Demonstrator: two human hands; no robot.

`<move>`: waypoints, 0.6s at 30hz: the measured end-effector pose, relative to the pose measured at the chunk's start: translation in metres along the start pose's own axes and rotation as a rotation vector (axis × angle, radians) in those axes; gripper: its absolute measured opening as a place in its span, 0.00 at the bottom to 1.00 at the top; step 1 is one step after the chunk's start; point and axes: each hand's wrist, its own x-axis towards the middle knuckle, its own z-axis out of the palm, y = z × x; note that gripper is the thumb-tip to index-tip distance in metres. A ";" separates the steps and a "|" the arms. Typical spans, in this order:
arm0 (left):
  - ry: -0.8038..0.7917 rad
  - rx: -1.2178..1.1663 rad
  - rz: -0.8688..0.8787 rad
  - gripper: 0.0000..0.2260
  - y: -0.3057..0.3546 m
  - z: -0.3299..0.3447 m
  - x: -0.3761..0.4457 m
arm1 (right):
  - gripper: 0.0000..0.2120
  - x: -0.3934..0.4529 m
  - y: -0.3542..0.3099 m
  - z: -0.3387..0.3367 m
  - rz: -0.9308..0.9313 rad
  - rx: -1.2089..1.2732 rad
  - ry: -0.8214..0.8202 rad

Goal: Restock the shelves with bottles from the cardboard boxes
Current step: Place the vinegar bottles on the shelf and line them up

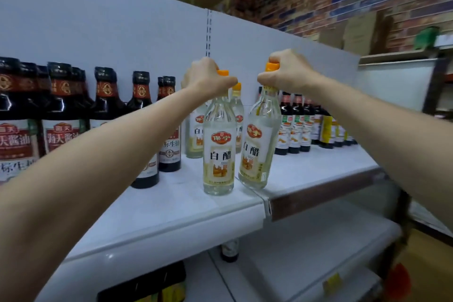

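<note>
Bottles of clear white vinegar are going onto the upper shelf [306,169], one in each hand. The left hand [206,78] has its grip clamped round the neck of the left bottle [219,152], which stands upright with its base on the shelf, near the front edge. The right hand [286,73] has its grip clamped over the orange cap and neck of the right bottle [258,140], whose long axis leans, top toward the right and far side, base apparently touching the shelf just beside the seam between shelf sections. Each bottle hangs straight below its own grip. More vinegar bottles [195,135] stand just behind; dark soy sauce bottles [144,130] fill the left. My judgement: the right bottle must be righted before letting go.
</note>
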 end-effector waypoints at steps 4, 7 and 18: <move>0.035 0.015 -0.084 0.14 0.001 0.019 0.010 | 0.10 0.016 0.031 0.025 -0.042 0.117 -0.062; 0.070 -0.022 -0.155 0.14 -0.001 0.035 0.014 | 0.13 0.030 0.049 0.038 -0.056 0.166 -0.070; 0.320 0.263 -0.127 0.21 0.002 0.069 0.008 | 0.16 0.046 0.082 0.085 -0.157 0.306 -0.088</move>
